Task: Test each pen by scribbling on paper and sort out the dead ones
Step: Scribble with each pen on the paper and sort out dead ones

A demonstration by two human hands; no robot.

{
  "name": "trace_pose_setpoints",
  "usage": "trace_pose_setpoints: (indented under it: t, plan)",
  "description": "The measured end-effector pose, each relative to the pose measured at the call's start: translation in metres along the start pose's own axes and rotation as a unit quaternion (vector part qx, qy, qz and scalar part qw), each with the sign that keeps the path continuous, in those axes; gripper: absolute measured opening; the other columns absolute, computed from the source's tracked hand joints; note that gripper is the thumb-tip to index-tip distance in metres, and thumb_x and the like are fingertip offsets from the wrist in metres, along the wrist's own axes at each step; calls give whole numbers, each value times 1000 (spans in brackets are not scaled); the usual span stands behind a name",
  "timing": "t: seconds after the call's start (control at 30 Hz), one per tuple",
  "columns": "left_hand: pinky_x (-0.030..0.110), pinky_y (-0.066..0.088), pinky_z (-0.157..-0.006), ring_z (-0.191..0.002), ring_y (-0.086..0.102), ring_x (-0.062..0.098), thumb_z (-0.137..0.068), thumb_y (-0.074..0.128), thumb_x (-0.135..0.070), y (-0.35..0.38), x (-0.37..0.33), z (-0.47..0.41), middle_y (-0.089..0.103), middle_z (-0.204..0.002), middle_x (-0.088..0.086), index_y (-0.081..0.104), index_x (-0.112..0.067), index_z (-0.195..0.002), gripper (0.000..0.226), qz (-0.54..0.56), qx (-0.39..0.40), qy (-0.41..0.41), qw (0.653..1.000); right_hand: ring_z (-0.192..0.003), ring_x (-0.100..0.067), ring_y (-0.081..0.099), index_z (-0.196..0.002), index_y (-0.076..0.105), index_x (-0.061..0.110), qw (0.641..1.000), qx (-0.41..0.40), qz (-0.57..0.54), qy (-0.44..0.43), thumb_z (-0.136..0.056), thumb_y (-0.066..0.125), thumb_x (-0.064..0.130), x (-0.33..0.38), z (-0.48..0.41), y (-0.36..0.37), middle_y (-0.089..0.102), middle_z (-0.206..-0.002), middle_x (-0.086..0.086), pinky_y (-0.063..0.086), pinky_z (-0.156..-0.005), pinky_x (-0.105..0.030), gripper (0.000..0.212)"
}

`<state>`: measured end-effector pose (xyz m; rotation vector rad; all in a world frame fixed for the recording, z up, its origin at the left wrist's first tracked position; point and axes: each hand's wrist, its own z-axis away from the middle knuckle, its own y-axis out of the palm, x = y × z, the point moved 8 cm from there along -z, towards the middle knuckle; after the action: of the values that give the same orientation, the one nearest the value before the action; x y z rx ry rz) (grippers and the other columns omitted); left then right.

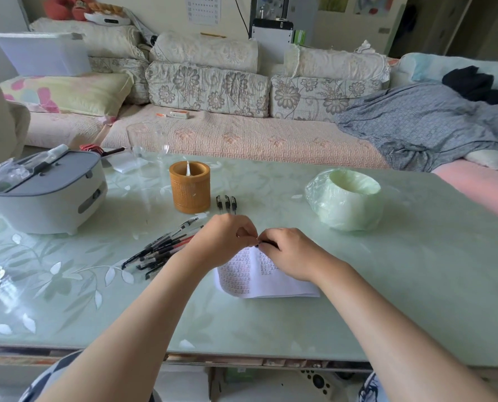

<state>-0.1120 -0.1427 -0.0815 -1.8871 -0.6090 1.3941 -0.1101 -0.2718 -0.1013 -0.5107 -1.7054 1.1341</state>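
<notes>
Looked down first at the table (242, 320), with its near edge running across the bottom and bare forearms reaching in over it. Found both hands meeting above the top of a sheet of paper (271, 282), covered in rows of small scribbled marks and partly hidden under the wrists. Saw the left hand (224, 242) curled, fingertips pinched at one end of a dark pen (266, 243). Saw the right hand (291, 256) clenched round the rest of it, leaving only a short stub visible between the two hands. Could not tell cap from tip.

Noted a loose pile of pens (160, 250) lying left of the paper, black and red, its right end tucked behind the left hand and forearm. Farther on, picked out three pens (226, 203) laid side by side, lower ends lost behind the left knuckles, just beside an orange-brown holder (189, 190) with one white thing poking up inside. Made out a bag-lined green tub (346, 198) to the right and a grey-lidded appliance (44, 195) to the left. Barely caught a clear glass vessel (147, 146) against the sofa (242, 134) behind.
</notes>
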Motion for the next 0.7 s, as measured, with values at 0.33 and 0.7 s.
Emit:
trace_pose_setpoints:
  t: [0.33, 0.7]
  plan:
    - [24, 48, -59, -66, 63, 10, -89, 66, -30, 22, 7, -16, 69, -75, -12, 71, -29, -80, 10, -44, 49, -23, 998, -79, -21, 56, -94, 65, 18, 999, 3, 31, -15, -100, 47, 34, -23, -7, 2, 59, -81, 3, 45, -69, -37, 25]
    - [26, 48, -60, -69, 65, 12, -90, 64, -31, 33, 13, -28, 70, -75, -14, 67, -31, -79, 11, -61, 63, -45, 995, -84, -23, 60, -107, 61, 37, 997, -15, 75, 15, -98, 40, 53, -43, -8, 4, 69, -89, 7, 51, -75, -38, 28]
